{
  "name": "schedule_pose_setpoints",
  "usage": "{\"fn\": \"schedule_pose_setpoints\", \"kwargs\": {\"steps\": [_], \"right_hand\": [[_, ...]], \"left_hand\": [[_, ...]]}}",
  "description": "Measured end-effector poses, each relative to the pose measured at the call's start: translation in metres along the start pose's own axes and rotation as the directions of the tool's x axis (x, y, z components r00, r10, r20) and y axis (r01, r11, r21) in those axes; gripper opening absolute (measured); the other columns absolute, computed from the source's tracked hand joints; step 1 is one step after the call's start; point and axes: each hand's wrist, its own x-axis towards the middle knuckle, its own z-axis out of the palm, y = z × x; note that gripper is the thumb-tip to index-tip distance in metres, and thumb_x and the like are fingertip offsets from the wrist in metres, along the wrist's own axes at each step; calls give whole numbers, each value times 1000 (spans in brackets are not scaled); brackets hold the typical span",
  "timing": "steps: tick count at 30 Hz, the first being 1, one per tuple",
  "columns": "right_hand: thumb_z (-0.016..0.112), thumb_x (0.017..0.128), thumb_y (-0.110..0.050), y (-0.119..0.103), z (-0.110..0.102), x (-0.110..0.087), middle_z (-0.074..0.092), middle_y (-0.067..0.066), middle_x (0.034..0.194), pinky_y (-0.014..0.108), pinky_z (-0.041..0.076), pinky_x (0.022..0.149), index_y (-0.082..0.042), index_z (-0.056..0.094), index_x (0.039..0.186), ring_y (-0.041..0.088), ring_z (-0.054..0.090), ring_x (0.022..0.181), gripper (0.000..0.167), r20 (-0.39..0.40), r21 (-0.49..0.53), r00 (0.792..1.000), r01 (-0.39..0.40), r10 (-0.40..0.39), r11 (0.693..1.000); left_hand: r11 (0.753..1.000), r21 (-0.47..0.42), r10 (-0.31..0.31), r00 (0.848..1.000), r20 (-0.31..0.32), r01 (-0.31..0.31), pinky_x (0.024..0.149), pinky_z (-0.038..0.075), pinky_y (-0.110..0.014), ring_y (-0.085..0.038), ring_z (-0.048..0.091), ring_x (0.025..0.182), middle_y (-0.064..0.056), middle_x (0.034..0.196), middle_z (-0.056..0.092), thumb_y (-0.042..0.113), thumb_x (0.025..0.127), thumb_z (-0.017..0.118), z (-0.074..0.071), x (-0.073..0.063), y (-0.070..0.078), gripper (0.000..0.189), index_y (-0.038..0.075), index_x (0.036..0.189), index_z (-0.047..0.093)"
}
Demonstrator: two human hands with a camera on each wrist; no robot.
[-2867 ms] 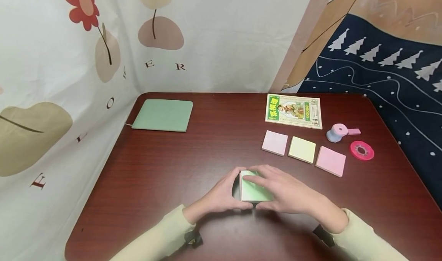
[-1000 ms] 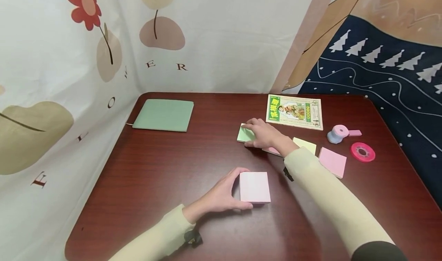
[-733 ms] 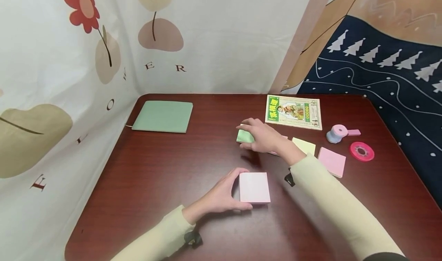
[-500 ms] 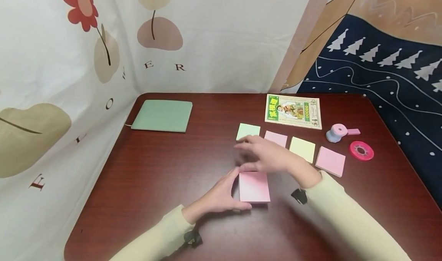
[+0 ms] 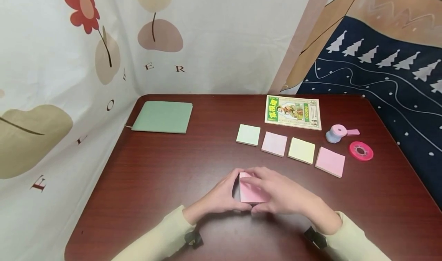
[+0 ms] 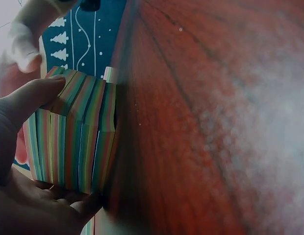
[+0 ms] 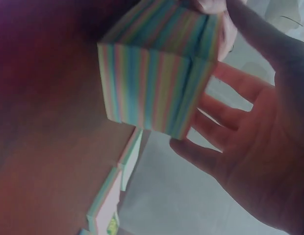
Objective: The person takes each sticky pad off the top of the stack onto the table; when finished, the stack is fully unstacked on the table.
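My left hand grips a block of stacked sticky note pads from the left. Its thumb lies along the near side and its fingers along the far side. Multicoloured layers stripe the block's sides, and the top pad is pink. Over that top sits my right hand, partly covering it; the fingers are spread, with tips close to the pad's edge in the right wrist view. Behind the hands lie single pads in a slanting row: green, pale pink, yellow and pink.
A green notebook lies at the back left of the brown table. At the back right is a booklet with a printed cover. Beside it are a pink and blue tape roll and a bright pink ring.
A green pad went from the top of the stack to the row's left end, carried by my right hand. That hand has since come back over the stack; a pink pad now tops it.
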Motion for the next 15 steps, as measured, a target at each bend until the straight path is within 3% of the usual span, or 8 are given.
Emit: {"fn": "schedule_pose_setpoints", "kwargs": {"steps": [7,15], "right_hand": [[85,74,-33,0,11,-3,50,5,138,44,42,101,-19,52,141,21,49,122,76,-60,-59,998,-24,20,998],[85,73,-32,1,9,-4,52,2,133,41,47,93,-20,55,139,17,51,115,73,-91,-55,996,-30,25,998]], "left_hand": [[1000,11,5,1000,0,-5,88,44,-31,-11,53,103,5,127,53,34,66,90,1,0,0,87,22,137,41],[1000,-1,-2,1000,3,2,85,46,-30,-12,53,100,4,123,53,32,66,90,1,0,0,87,20,137,42]]}}
